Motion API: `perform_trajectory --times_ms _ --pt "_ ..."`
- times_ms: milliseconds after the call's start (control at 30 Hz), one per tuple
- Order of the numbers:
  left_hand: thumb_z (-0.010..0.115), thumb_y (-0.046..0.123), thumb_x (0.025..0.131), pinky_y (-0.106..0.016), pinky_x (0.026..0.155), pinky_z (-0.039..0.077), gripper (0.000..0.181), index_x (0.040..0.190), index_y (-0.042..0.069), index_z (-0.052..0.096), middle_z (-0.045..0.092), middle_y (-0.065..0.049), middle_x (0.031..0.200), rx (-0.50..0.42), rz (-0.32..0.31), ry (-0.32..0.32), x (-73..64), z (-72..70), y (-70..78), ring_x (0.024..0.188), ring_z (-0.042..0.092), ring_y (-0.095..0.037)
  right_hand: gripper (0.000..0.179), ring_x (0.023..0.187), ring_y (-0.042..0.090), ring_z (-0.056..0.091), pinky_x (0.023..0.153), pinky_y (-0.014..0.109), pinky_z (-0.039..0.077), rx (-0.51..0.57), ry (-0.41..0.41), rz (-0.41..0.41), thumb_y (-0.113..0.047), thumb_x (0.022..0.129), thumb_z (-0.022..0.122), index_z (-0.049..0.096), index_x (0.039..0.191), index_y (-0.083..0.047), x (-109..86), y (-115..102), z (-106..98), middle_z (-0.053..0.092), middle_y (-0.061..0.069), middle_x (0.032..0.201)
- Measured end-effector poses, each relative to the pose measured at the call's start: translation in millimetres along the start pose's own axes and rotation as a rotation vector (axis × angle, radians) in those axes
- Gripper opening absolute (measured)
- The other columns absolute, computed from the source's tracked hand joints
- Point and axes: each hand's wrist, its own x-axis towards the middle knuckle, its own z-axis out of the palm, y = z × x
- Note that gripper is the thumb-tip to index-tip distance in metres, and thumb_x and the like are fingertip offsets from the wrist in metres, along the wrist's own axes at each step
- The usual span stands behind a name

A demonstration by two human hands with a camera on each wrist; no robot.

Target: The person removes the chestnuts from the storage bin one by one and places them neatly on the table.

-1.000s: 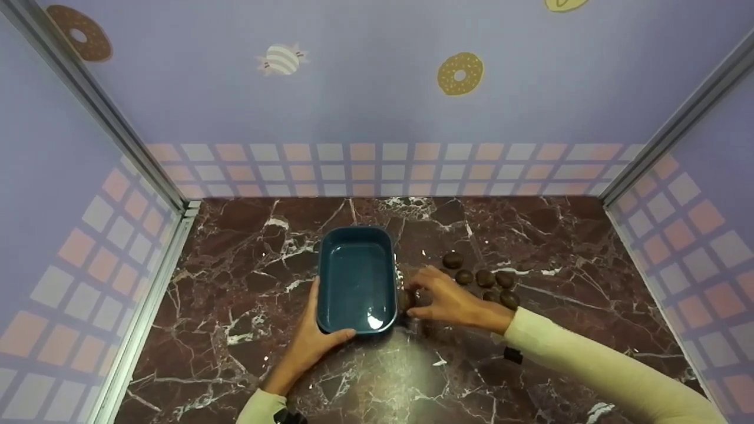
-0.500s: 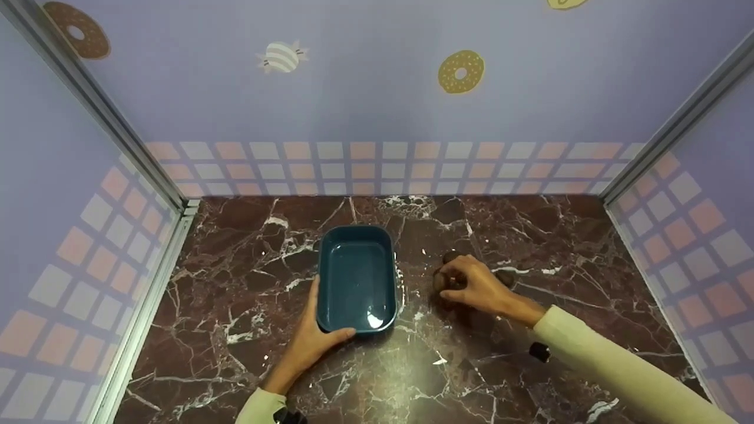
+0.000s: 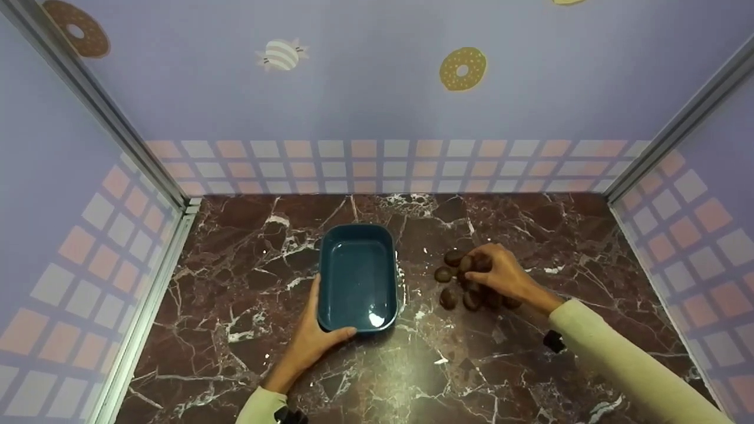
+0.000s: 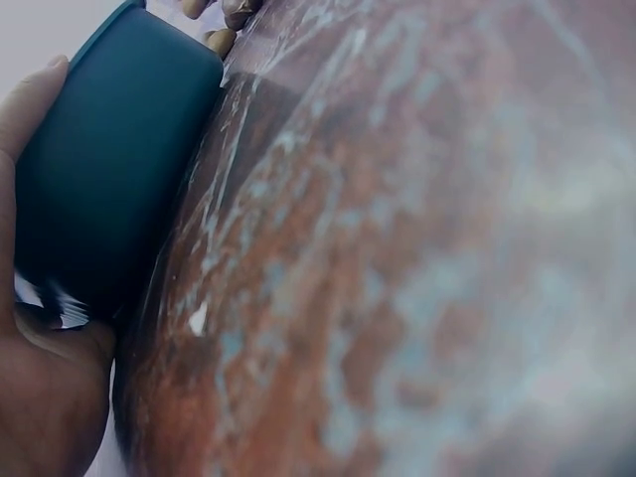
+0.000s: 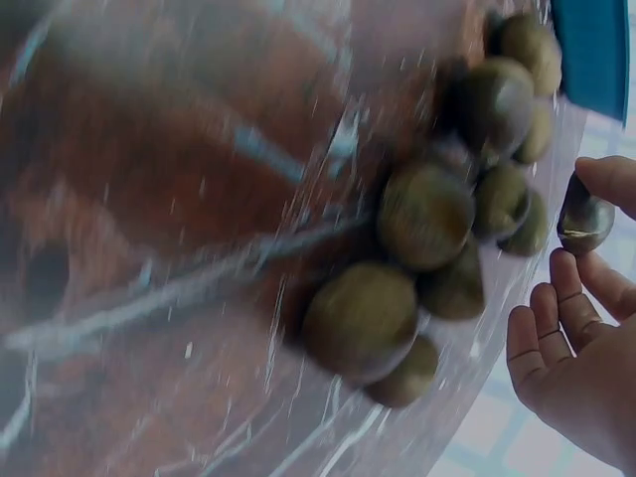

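A deep teal baking dish (image 3: 357, 282) stands on the marble surface in the head view, its inside bare. My left hand (image 3: 321, 330) holds its near left corner, fingers along the left side and thumb at the near rim. To the right of the dish lies a cluster of brown chestnuts (image 3: 471, 299). My right hand (image 3: 500, 272) is over the cluster's far side. In the right wrist view, thumb and fingertips pinch one glossy chestnut (image 5: 586, 214), held apart from the others. The hand hides part of the cluster from the head camera.
Dark red marble with white veins (image 3: 235, 353) forms the work surface. A lilac patterned wall (image 3: 377, 94) closes off the back, and side walls with metal edge strips (image 3: 147, 330) stand left and right.
My right hand has moved right, from beside the dish to the chestnuts. The brown item near the dish's right side is gone from there; chestnuts now lie further left in the cluster. Left hand unmoved.
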Motion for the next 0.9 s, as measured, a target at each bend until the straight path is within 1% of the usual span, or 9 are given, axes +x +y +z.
perform_trajectory --times_ms 167,267,467,667,800,900 --pt "0.103 0.026 0.078 -0.065 0.129 0.019 0.138 0.179 0.012 0.009 0.017 -0.016 0.183 0.008 -0.002 0.003 -2.1 -2.1 -0.4 0.166 0.02 -0.04 0.043 0.119 0.05 0.065 0.108 0.067 0.048 -0.031 0.009 0.008 -0.012 0.089 0.092 0.075 0.123 0.008 5.9 14.5 -4.6 0.073 0.028 0.124" --pt "0.103 0.027 0.078 -0.066 0.129 0.021 0.138 0.178 0.011 0.01 0.02 -0.018 0.182 0.019 0.005 0.005 -3.1 -2.6 -0.7 0.165 0.023 -0.042 0.043 0.119 0.05 0.065 0.108 0.067 0.048 -0.042 0.007 0.018 -0.012 0.089 0.091 0.075 0.123 0.009 7.7 22.9 -6.2 0.073 0.029 0.124" --pt "0.103 0.025 0.077 -0.066 0.129 0.02 0.138 0.178 0.012 0.012 0.02 -0.018 0.182 0.027 0.016 0.006 -4.0 -3.4 -1.2 0.165 0.023 -0.042 0.04 0.113 0.048 0.069 0.104 0.064 0.052 -0.044 0.015 0.046 -0.01 0.089 0.092 0.076 0.12 0.008 9.3 36.0 -5.3 0.074 0.028 0.118" --pt "0.103 0.027 0.077 -0.064 0.13 0.018 0.139 0.179 0.013 0.01 0.018 -0.015 0.183 0.009 0.001 -0.004 -5.3 -4.6 -1.0 0.166 0.02 -0.039 0.033 0.101 0.043 0.072 0.095 0.061 0.057 -0.029 0.01 0.037 -0.008 0.089 0.091 0.077 0.115 0.007 12.3 38.4 -1.5 0.076 0.024 0.109" --pt "0.104 0.026 0.077 -0.064 0.13 0.018 0.14 0.179 0.012 0.009 0.017 -0.016 0.183 -0.003 0.006 -0.012 -4.3 -3.6 -1.7 0.166 0.019 -0.039 0.031 0.098 0.04 0.072 0.092 0.058 0.058 -0.04 0.01 0.025 -0.007 0.089 0.091 0.077 0.113 0.007 13.2 39.4 0.6 0.076 0.022 0.106" --pt "0.104 0.024 0.076 -0.066 0.13 0.016 0.144 0.179 0.012 0.004 0.013 -0.018 0.183 -0.023 0.012 -0.02 -2.7 -2.8 -2.5 0.167 0.018 -0.042 0.029 0.097 0.039 0.072 0.09 0.057 0.057 -0.049 0.014 0.005 -0.005 0.089 0.09 0.077 0.112 0.007 13.1 41.6 1.1 0.076 0.021 0.104"
